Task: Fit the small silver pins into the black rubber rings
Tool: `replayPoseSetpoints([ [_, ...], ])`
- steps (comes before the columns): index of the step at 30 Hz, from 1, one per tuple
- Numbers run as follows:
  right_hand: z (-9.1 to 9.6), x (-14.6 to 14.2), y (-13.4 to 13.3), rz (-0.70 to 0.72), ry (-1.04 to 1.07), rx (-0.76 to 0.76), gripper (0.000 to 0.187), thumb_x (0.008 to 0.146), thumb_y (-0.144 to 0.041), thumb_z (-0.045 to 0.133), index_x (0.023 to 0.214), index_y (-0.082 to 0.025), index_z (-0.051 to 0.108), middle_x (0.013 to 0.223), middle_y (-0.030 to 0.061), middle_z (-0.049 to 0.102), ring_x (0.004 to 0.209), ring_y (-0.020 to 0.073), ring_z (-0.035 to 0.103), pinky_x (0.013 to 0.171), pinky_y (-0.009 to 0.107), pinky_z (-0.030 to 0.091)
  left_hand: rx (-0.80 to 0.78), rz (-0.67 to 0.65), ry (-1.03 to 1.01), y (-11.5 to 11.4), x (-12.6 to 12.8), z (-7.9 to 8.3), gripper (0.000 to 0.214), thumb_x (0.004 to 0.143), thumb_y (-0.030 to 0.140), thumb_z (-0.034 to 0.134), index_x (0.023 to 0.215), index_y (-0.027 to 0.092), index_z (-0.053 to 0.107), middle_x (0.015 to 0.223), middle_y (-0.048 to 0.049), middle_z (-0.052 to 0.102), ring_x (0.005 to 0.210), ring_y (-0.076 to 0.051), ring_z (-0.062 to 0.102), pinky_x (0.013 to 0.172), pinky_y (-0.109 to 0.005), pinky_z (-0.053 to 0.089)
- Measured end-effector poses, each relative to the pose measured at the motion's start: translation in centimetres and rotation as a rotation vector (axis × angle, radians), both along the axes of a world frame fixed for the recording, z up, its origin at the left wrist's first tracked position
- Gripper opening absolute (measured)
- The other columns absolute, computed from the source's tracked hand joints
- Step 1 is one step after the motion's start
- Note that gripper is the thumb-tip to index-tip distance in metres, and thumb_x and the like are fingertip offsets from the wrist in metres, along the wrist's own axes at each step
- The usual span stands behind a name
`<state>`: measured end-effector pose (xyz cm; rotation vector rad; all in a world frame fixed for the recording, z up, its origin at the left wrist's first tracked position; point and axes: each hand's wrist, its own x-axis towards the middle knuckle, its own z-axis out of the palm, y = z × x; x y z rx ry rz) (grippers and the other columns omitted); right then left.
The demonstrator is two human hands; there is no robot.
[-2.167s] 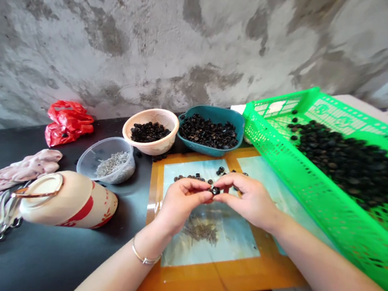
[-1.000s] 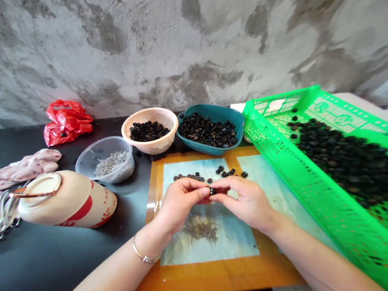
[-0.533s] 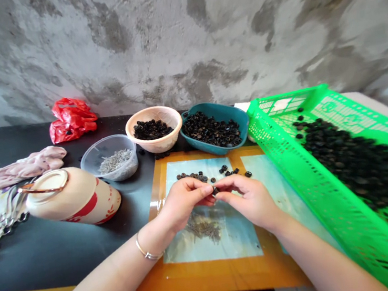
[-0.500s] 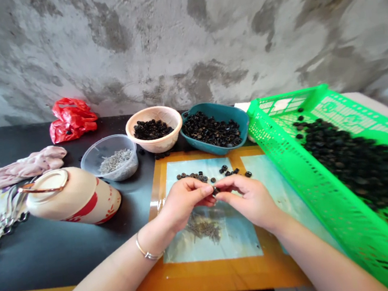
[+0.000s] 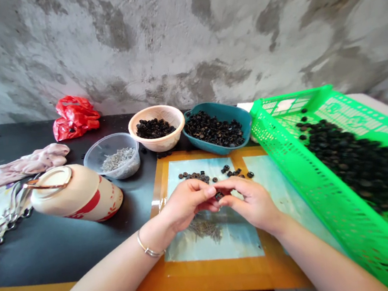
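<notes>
Between my two hands is a small dark round part (image 5: 218, 195), partly hidden by the fingers. My left hand (image 5: 191, 201) pinches it with thumb and fingers, and my right hand (image 5: 247, 200) closes on it from the other side. Just beyond the fingers lie several small black and brown rings (image 5: 194, 177) on the pale blue sheet (image 5: 212, 253). More black pieces (image 5: 232, 171) are scattered behind my right hand. Below my hands rests a heap of thin metal pins (image 5: 208, 230).
A clear bowl of pins (image 5: 123, 170), a peach bowl (image 5: 165, 144) and a teal basin (image 5: 221, 149) of black parts line the back. The green crate (image 5: 307, 206) borders the right. At left are a cream bottle (image 5: 78, 195), gloves (image 5: 33, 161) and a red bag (image 5: 74, 116).
Both hands stay together around the small part, with slight finger movement. My right index finger is now stretched further over the part. The whole view has shifted slightly.
</notes>
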<state>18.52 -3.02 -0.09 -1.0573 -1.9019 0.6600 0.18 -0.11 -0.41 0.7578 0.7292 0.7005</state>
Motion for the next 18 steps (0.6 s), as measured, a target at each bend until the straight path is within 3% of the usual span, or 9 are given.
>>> replayPoseSetpoints([
  [13,-1.2,0.0,0.0,0.065,-0.007,0.070,0.033,0.095,-0.042,0.054,0.125,-0.029,0.060,0.087,0.0031,0.067,0.078,0.0181,0.060,0.074,0.034,0.050,-0.058,-0.040,-0.164,-0.4,0.1,-0.1,0.024,0.066,0.031,0.085,0.068,0.011,0.073,0.069,-0.0042,0.068,0.062,-0.010,0.062,0.065,-0.022,0.050],
  [18,-1.4,0.0,0.0,0.039,0.018,0.133,0.031,0.095,-0.038,0.055,0.123,-0.030,0.064,0.085,0.0035,0.062,0.078,0.0179,0.058,0.070,0.033,0.050,-0.098,-0.080,-0.214,-0.4,0.2,-0.2,0.027,0.064,0.032,0.086,0.074,0.010,0.075,0.068,-0.0044,0.067,0.064,-0.010,0.059,0.067,-0.023,0.047],
])
